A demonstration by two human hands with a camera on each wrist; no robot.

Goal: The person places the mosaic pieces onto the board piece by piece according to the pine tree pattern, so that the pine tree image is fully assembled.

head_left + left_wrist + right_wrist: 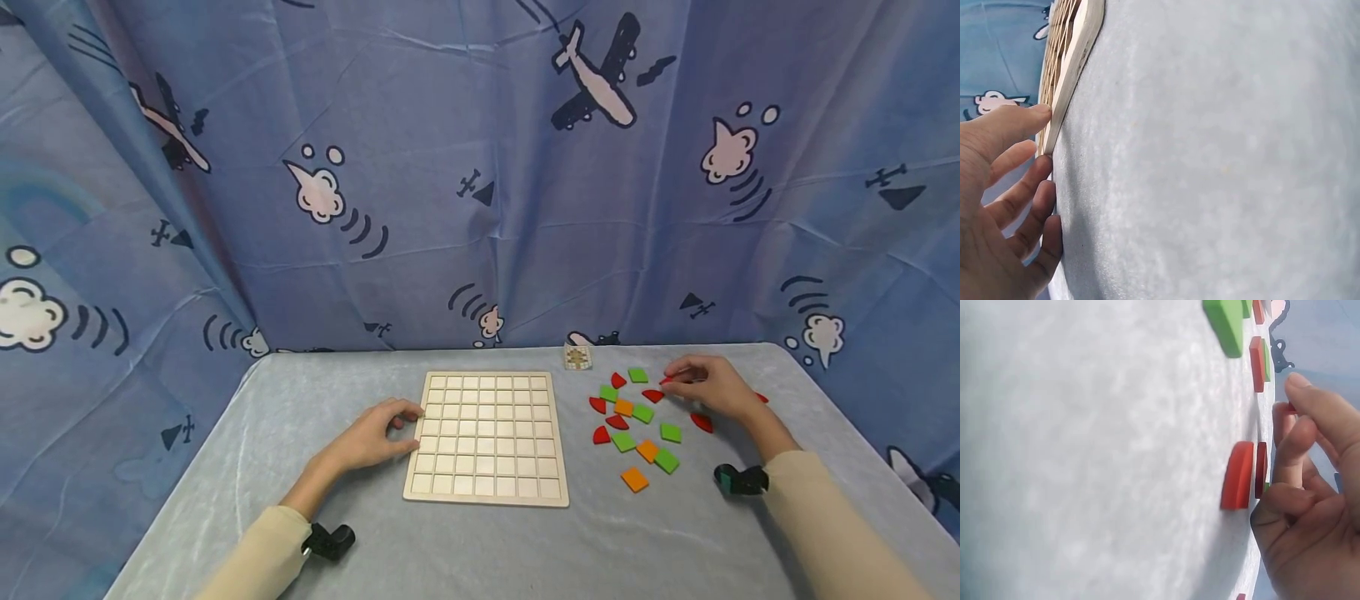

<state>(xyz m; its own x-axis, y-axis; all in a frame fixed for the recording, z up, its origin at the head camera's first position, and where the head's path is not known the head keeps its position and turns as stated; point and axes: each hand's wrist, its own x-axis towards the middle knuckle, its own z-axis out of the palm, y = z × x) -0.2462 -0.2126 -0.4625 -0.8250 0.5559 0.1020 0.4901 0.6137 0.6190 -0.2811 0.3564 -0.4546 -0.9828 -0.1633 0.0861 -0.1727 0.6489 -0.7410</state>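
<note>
A pale wooden grid board (487, 499) lies flat on the table. My left hand (378, 435) rests at its left edge, thumb and fingertips against the rim (1072, 75), fingers loosely bent. At the far right my right hand (708, 385) pinches a small red piece (666, 381) between thumb and fingers, a little above the table. Most of that piece is hidden by the fingers in the right wrist view. Around and left of this hand lie red quarter-round pieces (653, 396), green square tiles (671, 432) and orange square tiles (634, 479).
A small patterned card (577, 357) lies at the table's back edge, behind the loose pieces. One red piece (702, 422) sits below the right hand. A blue printed curtain (420, 167) hangs behind the grey-covered table (480, 550).
</note>
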